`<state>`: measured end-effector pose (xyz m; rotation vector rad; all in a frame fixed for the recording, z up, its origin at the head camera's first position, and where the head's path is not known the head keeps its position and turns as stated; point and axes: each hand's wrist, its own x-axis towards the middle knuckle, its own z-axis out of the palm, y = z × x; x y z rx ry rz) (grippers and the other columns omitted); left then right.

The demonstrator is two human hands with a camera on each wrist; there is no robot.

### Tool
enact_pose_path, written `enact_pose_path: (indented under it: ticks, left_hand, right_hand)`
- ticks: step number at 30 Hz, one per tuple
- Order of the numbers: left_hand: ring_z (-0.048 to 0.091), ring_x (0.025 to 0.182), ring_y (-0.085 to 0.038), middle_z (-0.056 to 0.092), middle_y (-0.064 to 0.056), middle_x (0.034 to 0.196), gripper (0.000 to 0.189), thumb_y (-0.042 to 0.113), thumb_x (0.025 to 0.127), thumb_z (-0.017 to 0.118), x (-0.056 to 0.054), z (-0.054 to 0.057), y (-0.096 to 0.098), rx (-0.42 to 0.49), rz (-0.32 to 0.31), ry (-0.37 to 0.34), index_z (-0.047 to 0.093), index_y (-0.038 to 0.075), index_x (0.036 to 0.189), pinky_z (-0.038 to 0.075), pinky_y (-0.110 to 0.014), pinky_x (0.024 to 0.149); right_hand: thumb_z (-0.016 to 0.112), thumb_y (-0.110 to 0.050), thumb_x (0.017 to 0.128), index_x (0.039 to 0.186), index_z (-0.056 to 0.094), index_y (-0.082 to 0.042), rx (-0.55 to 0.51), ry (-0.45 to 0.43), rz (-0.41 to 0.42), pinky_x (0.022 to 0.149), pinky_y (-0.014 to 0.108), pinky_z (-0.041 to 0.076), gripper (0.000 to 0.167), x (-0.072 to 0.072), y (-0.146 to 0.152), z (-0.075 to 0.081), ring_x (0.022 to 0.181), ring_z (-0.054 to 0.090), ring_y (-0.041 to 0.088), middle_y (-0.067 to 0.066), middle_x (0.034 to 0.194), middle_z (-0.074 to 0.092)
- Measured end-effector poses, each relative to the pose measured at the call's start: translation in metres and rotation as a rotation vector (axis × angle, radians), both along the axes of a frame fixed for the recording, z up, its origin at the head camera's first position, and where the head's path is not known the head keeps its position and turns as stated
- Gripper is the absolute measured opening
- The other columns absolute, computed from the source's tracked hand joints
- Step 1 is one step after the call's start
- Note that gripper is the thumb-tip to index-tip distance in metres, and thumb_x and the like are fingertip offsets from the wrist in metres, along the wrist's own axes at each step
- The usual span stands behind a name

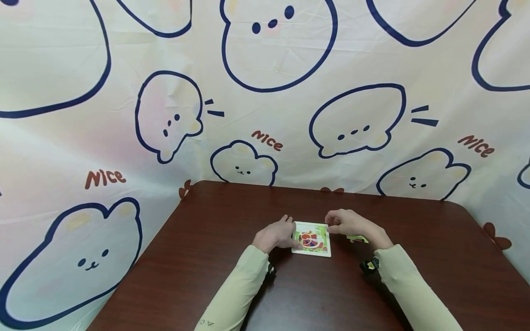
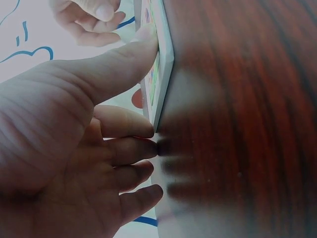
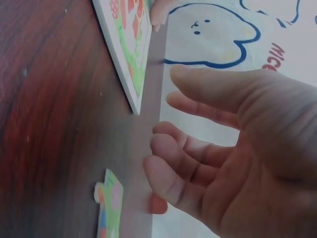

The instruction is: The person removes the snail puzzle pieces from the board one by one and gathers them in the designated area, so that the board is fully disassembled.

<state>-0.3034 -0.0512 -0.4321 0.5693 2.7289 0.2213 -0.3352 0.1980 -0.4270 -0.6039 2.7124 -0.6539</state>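
A flat square jigsaw puzzle board (image 1: 317, 254) with a white border and a bright red, yellow and green picture lies on the table. My left hand (image 1: 275, 234) is at its left side. In the left wrist view the thumb (image 2: 129, 59) rests on the board's face, while the other fingers extend down to the tabletop by its corner. Over the board's upper right corner hovers my right hand (image 1: 352, 223), fingers loosely bent with nothing between them. Beneath that hand lies a loose green puzzle piece (image 3: 114, 198), partly covered by the wrist in the head view.
The dark brown wooden table (image 1: 207, 220) has rounded far corners. Behind and beside it hangs a pale cloth (image 1: 290, 115) printed with blue-outlined cartoon bears. A dark device (image 1: 369, 265) is strapped at the right wrist, another at the left.
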Motion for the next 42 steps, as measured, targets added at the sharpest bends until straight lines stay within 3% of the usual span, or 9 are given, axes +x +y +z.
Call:
enact_pose_path:
  ticks: [22, 30, 42]
  left_hand:
    - [0.02, 0.152, -0.022, 0.031, -0.009, 0.161, 0.068, 0.052, 0.087, 0.068, 0.001, 0.002, 0.001, 0.009, 0.036, -0.02, 0.053, 0.012, 0.141, 0.033, -0.039, 0.118]
    - [0.019, 0.153, -0.022, 0.03, -0.008, 0.161, 0.073, 0.053, 0.088, 0.068, 0.002, 0.002, 0.0, 0.007, 0.046, -0.028, 0.048, 0.013, 0.145, 0.032, -0.038, 0.118]
    - [0.018, 0.153, -0.022, 0.029, -0.009, 0.162, 0.074, 0.054, 0.088, 0.066, 0.001, 0.0, -0.001, 0.01, 0.035, -0.024, 0.046, 0.012, 0.147, 0.032, -0.039, 0.118]
  right_hand:
    - [0.074, -0.016, 0.086, 0.113, 0.066, -0.011, 0.018, -0.009, 0.028, 0.062, 0.029, 0.045, 0.028, -0.003, -0.018, -0.014, 0.071, 0.054, 0.016, 0.003, 0.086, 0.064]
    - [0.073, -0.016, 0.089, 0.105, 0.059, -0.011, -0.031, -0.077, 0.002, 0.061, 0.029, 0.045, 0.022, -0.009, -0.021, -0.017, 0.071, 0.054, 0.018, 0.005, 0.087, 0.059]
    - [0.073, -0.009, 0.087, 0.102, 0.05, -0.009, -0.086, -0.001, 0.059, 0.062, 0.03, 0.043, 0.027, -0.007, -0.021, -0.02, 0.071, 0.05, 0.018, 0.005, 0.086, 0.055]
